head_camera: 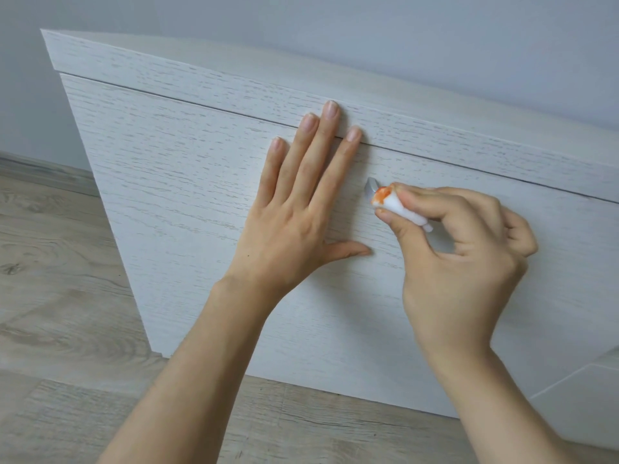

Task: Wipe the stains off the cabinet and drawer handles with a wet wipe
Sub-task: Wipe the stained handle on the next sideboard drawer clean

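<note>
Cabinet (187, 169): white, on your wood floor (60, 279).
Left hand (294, 216): flat on it.
Right hand (462, 249), at 3 o'clock: pinches orange-stained wipe (398, 209) on handle (371, 189).

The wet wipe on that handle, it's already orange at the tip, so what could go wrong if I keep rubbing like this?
1. The wet wipe has orange residue on the end pressed against the handle; it may smear stain back on rather than lift it.
2. The white cabinet front sits right behind the handle, so orange could transfer onto it.
3. The right hand pinches near the soiled tip and may pick up residue.
</note>
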{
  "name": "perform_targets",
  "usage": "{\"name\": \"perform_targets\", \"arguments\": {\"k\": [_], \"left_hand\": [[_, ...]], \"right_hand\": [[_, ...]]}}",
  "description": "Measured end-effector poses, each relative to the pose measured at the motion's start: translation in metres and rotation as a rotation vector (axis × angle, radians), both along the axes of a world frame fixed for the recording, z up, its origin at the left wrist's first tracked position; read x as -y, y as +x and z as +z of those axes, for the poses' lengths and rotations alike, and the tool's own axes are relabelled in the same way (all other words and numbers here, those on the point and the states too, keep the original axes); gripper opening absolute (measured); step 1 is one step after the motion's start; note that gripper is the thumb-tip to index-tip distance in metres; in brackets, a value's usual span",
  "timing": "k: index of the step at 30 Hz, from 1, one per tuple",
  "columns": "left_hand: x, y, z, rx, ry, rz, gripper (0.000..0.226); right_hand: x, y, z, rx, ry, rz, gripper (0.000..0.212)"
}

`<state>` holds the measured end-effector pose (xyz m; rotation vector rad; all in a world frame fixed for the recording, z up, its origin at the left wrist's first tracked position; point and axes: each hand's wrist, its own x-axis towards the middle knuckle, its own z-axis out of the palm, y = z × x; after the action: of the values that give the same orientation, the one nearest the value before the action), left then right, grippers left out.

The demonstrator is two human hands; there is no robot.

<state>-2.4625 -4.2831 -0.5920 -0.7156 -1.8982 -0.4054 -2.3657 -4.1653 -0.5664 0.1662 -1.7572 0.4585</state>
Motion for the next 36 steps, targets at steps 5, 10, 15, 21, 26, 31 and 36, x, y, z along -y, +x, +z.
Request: {"name": "perform_targets", "arguments": {"k": [5,10,15,21,26,31,36], "left_hand": [[-0.001,0.003,0.0,-0.006,0.002,0.012,0.12],[0.003,0.006,0.002,0.024,-0.026,-0.002,0.123],[0.003,0.005,0.003,0.003,-0.024,0.002,0.121],[0.002,0.002,0.0,-0.018,-0.018,0.008,0.118],[0.003,-0.001,-0.001,-0.023,-0.011,-0.011,0.116],[0.002,0.001,0.0,-0.026,-0.012,0.002,0.118],[0.003,0.003,0.0,-0.001,-0.014,-0.005,0.12]], "right_hand": [[0.006,0.001,0.001,0.028,-0.077,0.022,0.017],[-0.01,0.007,0.001,0.008,-0.376,0.158,0.018],[0.002,0.01,0.0,0.055,-0.235,0.084,0.023],[0.011,0.003,0.004,0.074,-0.14,0.016,0.014],[0.009,0.003,0.004,0.092,-0.123,-0.01,0.016],[0.014,0.006,0.011,0.146,-0.182,0.022,0.018],[-0.004,0.031,0.014,0.189,-0.3,0.166,0.014]]}}
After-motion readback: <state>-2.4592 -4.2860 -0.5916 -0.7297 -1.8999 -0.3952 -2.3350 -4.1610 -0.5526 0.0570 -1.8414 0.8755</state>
